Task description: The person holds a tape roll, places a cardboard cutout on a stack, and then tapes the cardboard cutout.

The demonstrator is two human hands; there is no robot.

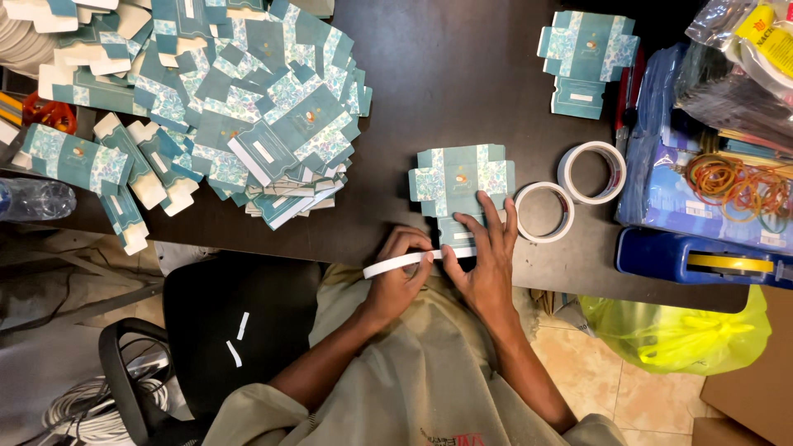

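Note:
A flat teal patterned carton blank (459,180) lies at the near edge of the dark table (462,74). My right hand (487,256) presses its fingers flat on the blank's lower flap. My left hand (402,268) pinches a white strip of tape backing (395,263) that runs from the flap out to the left. Two white tape rolls (544,212) (592,172) lie just right of the blank.
A big heap of the same flat blanks (248,116) covers the table's left. A small stack of blanks (586,58) sits far right, by plastic packets with rubber bands (735,186) and a blue tape dispenser (702,258). A yellow bag (677,334) and black chair (223,330) sit below.

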